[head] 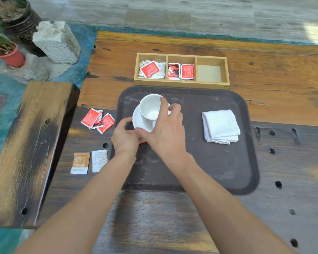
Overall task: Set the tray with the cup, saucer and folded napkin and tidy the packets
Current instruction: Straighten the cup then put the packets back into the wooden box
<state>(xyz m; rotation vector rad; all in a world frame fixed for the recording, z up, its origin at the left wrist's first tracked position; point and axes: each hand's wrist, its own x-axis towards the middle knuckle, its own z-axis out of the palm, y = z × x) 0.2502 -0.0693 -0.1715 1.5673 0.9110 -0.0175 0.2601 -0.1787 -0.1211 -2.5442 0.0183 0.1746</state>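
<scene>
Head view: dark tray (pixel 218 162) sits mid-bench on the worn wooden bench (pixel 154 217). White cup (pixel 150 107) stands on the white saucer (pixel 141 121) at about 10 o'clock on the tray, cup tipped a little toward the camera, inside empty. Right hand (pixel 168 129) is closed around the cup's right side, thumb on the rim, fingers curled at the far side where the handle would be; handle itself is hidden. Left hand (pixel 126 136) pinches the saucer's near-left edge, fingers curled on the rim. Folded white napkin (pixel 221 126) lies flat at 3 o'clock on the tray, well apart from the cup. Off the tray at 9 o'clock, a small overlapping pile of red packets (pixel 97 121) on the bench, just beside the tray edge. At 8 o'clock, an orange packet (pixel 80 163) and a white packet (pixel 99 160) lie side by side, near but not touching. At 12 o'clock beyond the tray, a wooden organiser box (pixel 182 84) with three compartments: left one holds a red packet on white ones, middle one holds two red packets side by side, right one has no packets. Far left of frame: stone block (pixel 57 42) and red plant pot (pixel 13 57).
</scene>
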